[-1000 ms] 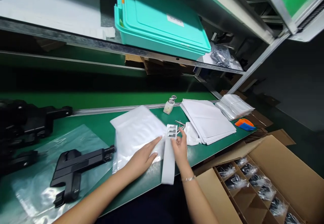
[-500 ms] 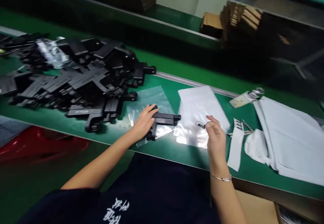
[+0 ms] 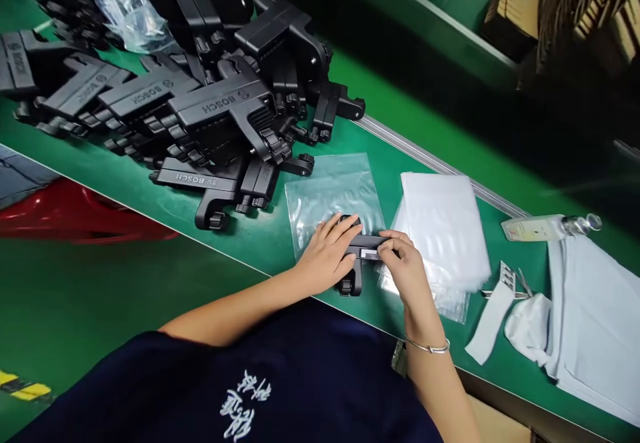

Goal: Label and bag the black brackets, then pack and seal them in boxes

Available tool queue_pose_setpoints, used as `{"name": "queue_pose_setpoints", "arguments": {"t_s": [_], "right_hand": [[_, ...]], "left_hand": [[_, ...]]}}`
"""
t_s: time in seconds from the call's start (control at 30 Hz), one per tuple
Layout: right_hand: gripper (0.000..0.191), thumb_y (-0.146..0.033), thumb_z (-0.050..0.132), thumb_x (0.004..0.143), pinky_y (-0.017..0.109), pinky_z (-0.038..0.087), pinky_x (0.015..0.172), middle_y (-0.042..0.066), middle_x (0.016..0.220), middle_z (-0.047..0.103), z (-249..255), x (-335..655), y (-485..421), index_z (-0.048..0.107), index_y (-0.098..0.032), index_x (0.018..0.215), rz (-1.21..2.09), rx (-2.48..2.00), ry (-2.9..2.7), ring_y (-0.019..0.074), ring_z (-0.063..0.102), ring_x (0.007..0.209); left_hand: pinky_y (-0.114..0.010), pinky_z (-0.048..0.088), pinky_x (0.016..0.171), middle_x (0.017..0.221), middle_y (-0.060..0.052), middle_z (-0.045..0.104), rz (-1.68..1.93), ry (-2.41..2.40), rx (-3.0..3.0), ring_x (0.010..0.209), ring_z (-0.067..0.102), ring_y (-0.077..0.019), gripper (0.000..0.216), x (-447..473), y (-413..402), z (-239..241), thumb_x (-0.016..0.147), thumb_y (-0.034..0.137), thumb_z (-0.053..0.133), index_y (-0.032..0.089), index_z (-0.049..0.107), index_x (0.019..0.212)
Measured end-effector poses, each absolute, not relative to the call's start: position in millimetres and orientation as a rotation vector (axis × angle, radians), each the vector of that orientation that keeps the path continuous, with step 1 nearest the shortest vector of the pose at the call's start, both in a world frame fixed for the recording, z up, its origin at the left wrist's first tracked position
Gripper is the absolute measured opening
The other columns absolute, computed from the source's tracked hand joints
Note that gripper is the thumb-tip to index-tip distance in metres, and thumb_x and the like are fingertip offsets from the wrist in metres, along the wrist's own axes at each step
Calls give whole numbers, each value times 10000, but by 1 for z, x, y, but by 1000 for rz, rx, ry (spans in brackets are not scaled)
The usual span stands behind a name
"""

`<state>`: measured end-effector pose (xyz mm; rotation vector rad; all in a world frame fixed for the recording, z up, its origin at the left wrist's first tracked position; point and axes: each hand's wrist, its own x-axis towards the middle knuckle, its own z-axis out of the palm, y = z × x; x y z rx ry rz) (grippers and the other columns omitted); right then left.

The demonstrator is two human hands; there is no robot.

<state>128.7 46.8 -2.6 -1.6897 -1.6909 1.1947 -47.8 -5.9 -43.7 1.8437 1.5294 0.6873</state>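
A black T-shaped plastic bracket lies near the table's front edge, partly on a clear plastic bag. My left hand holds it down, fingers over the top and thumb along its near side. With thumb and forefinger pinched, my right hand is at the right end of a small black-and-white label against the bracket's side. My fingertips hide that end of the label. Just right of the bracket is a stack of plastic bags.
Many similar brackets marked BOSCH are piled at the left, with crumpled plastic among them. At the right are a clear bottle, a label strip, tweezers, a white cloth and large white sheets. Cartons stand behind.
My right hand has brought the small label leftward from above the bag stack to the bracket's side. My left hand stays on the bracket. The view has tilted and shifted.
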Motion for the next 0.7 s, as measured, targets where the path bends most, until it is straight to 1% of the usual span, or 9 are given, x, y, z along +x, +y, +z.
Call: {"name": "queue_pose_setpoints", "arguments": {"t_s": [0.2,0.37,0.53,0.7], "right_hand": [[176,-327,579,723,472,339,983,90,1057,615,-2,127,48,564,-221,583,1169,-1706,-1746,287,505,1110],[178,-321,581,737,469,347,989,82,1050,621,-3,128,48,565,-222,589,1159,-1710,-1756,279,511,1096],[177,-308,582,745,458,356,983,82,1055,615,-2,129,48,570,-218,592,1173,-1699,-1766,281,515,1096],[178,-306,578,752,453,357,975,78,1056,607,0,128,48,569,-218,597,1165,-1704,-1784,277,515,1092]], "left_hand": [[-596,214,1152,1564,-101,280,722,1503,1867,1459,151,-331,547,-47,-6,-45,900,237,430,198,368,1443],[-588,215,1155,1565,-79,282,749,1497,1865,1459,159,-326,557,-48,-6,-46,898,235,437,229,356,1449],[-588,214,1155,1561,-98,288,746,1492,1866,1458,157,-335,553,-49,-6,-46,901,247,441,201,363,1447],[-581,216,1156,1564,-85,284,762,1485,1873,1460,155,-330,548,-49,-6,-47,907,241,431,217,357,1449]]}}
